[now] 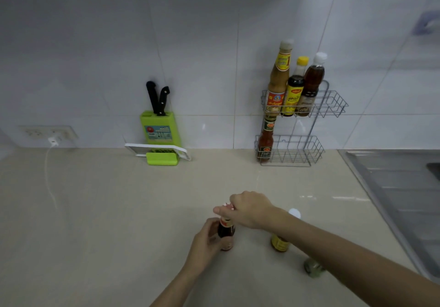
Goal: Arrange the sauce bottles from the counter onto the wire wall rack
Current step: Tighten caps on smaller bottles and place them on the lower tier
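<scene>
dark glass sauce bottle with red neck label [226, 229]: upright on the beige counter [107, 211], near its front edge, left hand [206, 242] wrapped round the body, right hand [250, 209] closed over the cap. yellow-labelled, white-capped bottle [280, 243] just right, partly behind the forearm. two-tier wire wall rack [331, 103] at the back edge: three bottles up top, one red sauce bottle [265, 143] below.
</scene>
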A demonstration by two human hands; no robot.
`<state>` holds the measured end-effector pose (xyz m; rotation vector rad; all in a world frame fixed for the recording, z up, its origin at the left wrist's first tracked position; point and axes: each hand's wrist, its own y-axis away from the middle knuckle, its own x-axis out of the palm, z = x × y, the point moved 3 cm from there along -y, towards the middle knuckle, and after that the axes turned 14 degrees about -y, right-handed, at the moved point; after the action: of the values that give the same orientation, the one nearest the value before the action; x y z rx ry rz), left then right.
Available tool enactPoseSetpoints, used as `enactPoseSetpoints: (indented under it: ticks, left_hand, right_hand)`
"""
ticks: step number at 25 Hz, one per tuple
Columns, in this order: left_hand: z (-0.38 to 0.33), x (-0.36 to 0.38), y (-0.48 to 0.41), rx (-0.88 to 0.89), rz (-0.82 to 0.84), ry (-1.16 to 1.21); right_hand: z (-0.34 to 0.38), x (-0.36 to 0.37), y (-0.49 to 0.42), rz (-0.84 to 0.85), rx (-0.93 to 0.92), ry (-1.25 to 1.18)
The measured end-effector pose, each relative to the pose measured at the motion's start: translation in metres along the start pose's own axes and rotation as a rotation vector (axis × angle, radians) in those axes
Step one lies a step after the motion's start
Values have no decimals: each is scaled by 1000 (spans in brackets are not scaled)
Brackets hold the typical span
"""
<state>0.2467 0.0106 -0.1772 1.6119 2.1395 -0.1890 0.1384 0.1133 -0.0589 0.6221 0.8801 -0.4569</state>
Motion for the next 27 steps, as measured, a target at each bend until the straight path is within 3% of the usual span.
enactPoseSetpoints:
  ticks: [4, 10, 17, 20, 23, 27]
  left_hand:
    - [-11, -11, -1, 14, 90, 126]
    - [-62, -29, -23, 64, 277, 178]
    - [-124, -7, -68, 66, 448, 280]
    - [-145, 9, -96, 89, 474, 161]
    - [-153, 15, -133, 44, 380, 12]
    - [-136, 14, -179, -84, 290, -49]
  right_hand:
    - [-10, -21, -6, -12, -185, -180]
    - [-15, -72, -16, -172, -295, -550]
    - [-54, -121, -20, -338, -135, -919]
    - [-90, -140, -18, -356, -28, -1116]
    - [-137, -153, -18, -549, 104, -1322]
    - [-209, -152, -19, -979, 223, -1595]
